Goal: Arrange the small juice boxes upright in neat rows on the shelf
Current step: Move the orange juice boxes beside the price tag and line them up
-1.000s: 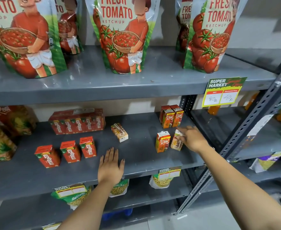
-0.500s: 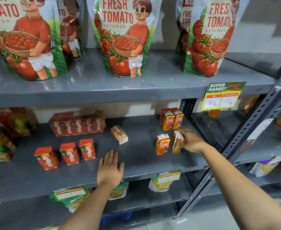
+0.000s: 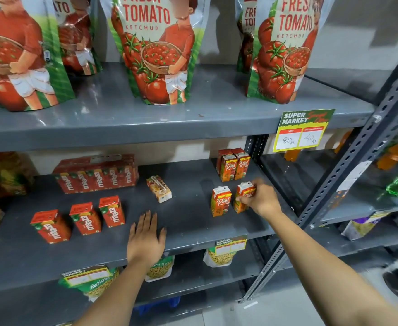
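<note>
On the grey middle shelf (image 3: 193, 222) my right hand (image 3: 262, 201) grips an orange Real juice box (image 3: 244, 196), holding it upright beside another upright Real box (image 3: 220, 201). Behind them stands a small group of upright Real boxes (image 3: 234, 164). One juice box (image 3: 159, 189) lies flat on its back mid-shelf, straw side up. Three red Maaza boxes (image 3: 85, 218) stand in a row at the front left. My left hand (image 3: 146, 238) rests flat on the shelf's front edge, fingers spread, holding nothing.
A shrink-wrapped Maaza multipack (image 3: 97, 175) sits at the back left. Large juice cartons (image 3: 2, 175) stand at the far left. Ketchup pouches (image 3: 155, 48) fill the shelf above. A price tag (image 3: 302, 130) hangs from it. A perforated steel upright (image 3: 348, 165) bounds the right side.
My right hand closed on the tilted Real box and stood it upright beside the other one. The left hand stayed flat on the shelf. The camera moved slightly closer.
</note>
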Tool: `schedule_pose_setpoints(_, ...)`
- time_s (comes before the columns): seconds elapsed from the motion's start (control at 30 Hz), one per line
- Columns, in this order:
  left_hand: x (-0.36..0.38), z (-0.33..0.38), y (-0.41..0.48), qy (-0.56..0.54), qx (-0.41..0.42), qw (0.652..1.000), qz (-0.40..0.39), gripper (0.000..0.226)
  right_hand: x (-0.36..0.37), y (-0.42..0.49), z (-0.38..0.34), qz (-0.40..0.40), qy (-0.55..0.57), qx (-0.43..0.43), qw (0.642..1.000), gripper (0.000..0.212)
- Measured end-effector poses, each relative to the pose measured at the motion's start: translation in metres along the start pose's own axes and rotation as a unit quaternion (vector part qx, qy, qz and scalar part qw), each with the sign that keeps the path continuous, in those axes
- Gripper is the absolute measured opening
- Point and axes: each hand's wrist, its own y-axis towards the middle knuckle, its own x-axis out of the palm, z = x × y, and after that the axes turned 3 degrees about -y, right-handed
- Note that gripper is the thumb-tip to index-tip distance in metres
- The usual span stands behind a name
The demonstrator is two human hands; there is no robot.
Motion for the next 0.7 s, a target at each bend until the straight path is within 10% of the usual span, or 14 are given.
schedule_pose_setpoints(0.27, -0.001, 0.001, 0.0, -0.005, -0.003, 1.0, -0.002, 0.063, -0.004, -0.009, 0.0, 0.047, 0.021, -0.071, 0.996, 0.098)
schedule_pose_setpoints(0.47, -0.001, 0.001, 0.0, -0.001, -0.008, 1.0, -0.004, 0.063, 0.009, -0.004, -0.098, 0.206, 0.057, -0.196, 0.957, 0.046)
schedule_pose_setpoints(0.7, 0.0, 0.002, -0.003, -0.003, -0.012, 1.0, 0.002, 0.066, 0.099, 0.024, -0.186, -0.133, -0.153, -0.217, 0.955, 0.039)
